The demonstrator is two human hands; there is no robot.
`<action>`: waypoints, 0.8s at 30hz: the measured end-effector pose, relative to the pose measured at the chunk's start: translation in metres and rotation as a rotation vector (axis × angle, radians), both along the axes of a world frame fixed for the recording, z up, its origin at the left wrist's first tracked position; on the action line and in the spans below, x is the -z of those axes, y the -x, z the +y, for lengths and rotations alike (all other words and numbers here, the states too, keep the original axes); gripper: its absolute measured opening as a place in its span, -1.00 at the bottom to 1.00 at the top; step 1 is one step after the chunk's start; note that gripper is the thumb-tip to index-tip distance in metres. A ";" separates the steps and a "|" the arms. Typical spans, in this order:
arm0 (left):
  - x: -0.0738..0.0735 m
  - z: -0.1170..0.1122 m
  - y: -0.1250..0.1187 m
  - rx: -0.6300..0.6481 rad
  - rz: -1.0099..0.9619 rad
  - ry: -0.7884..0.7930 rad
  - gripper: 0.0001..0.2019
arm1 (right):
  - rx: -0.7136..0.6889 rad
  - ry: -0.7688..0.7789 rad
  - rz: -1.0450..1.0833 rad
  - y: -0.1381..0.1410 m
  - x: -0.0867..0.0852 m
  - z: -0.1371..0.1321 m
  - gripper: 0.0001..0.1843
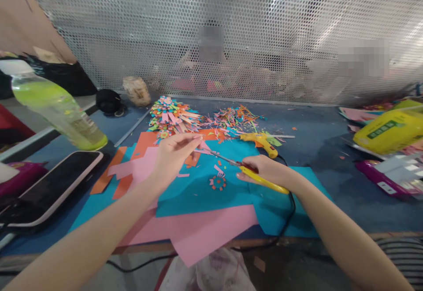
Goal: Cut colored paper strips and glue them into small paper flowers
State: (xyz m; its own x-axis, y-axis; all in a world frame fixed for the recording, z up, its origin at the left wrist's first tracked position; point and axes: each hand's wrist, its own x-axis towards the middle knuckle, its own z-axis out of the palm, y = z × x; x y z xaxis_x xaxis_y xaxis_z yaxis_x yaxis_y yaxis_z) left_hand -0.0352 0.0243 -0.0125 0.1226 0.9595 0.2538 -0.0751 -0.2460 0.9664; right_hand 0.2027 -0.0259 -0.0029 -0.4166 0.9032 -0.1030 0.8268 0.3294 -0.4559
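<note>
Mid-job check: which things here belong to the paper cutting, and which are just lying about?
Job, it seems: scissors in right hand; pink piece in left hand; blue sheet; glue gun.

Apparently lying about: bottle; black-screened device; yellow pack.

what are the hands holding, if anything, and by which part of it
The right hand holds scissors by the yellow handles. The left hand pinches a small pink paper at its edge.
</note>
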 end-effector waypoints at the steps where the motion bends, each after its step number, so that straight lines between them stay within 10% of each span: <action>1: 0.000 0.000 0.000 0.002 0.002 -0.007 -0.84 | -0.003 0.003 -0.001 0.000 0.000 0.000 -0.58; 24: 0.001 0.001 0.001 -0.040 0.041 -0.016 -0.82 | -0.008 -0.020 -0.005 -0.002 0.004 0.002 -0.56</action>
